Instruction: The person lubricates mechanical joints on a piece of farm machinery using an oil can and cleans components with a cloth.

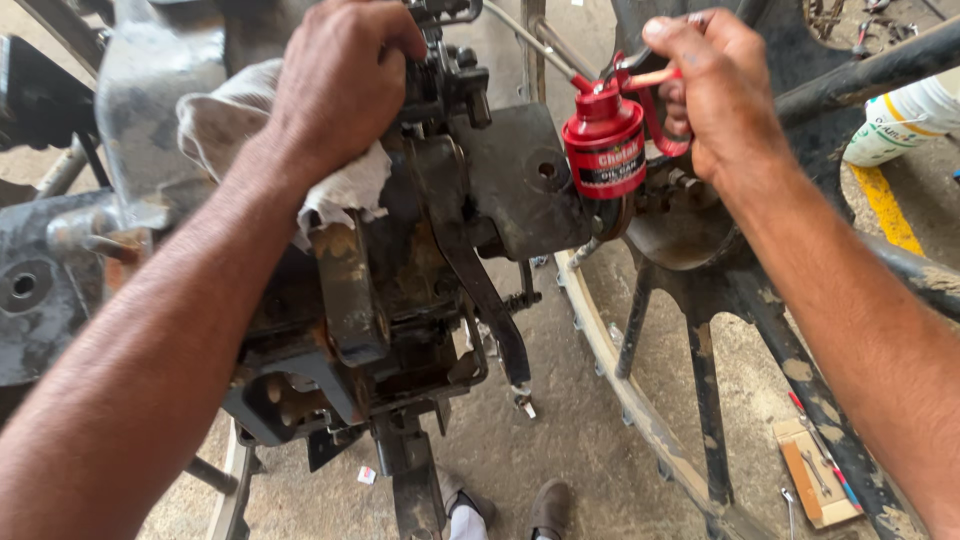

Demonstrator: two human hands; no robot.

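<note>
Much of the greasy machine block [400, 270] was hard to read: its top ran off the frame, and the left hand [340, 85] covered the part it gripped. That hand was closed down over a white rag [345, 190], pressing the crumpled cloth against the upper left of the block; only the rag's frayed edges showed below the palm and at the wrist.

The right hand [715, 95] was clamped on the lever handle of a red oil can [603, 150], a squat metal cylinder with a dark label band, held just to the right of the block. Its thin metal spout [530, 40] slanted up and left toward the block's top, and the tip was lost behind the fittings there, so I could not tell where it ended.

The block itself was dull, oily steel, rusted brown in its hollows, with a flat dark plate [520, 180] facing the can. Right of the block stood a black spoked wheel [700, 300], dusty and scuffed, partly cut off. Below the block lay rough concrete floor [560, 400], two shoe tips [550, 510] at the bottom edge, and a flat cardboard piece [815, 470] carrying small tools further right.
</note>
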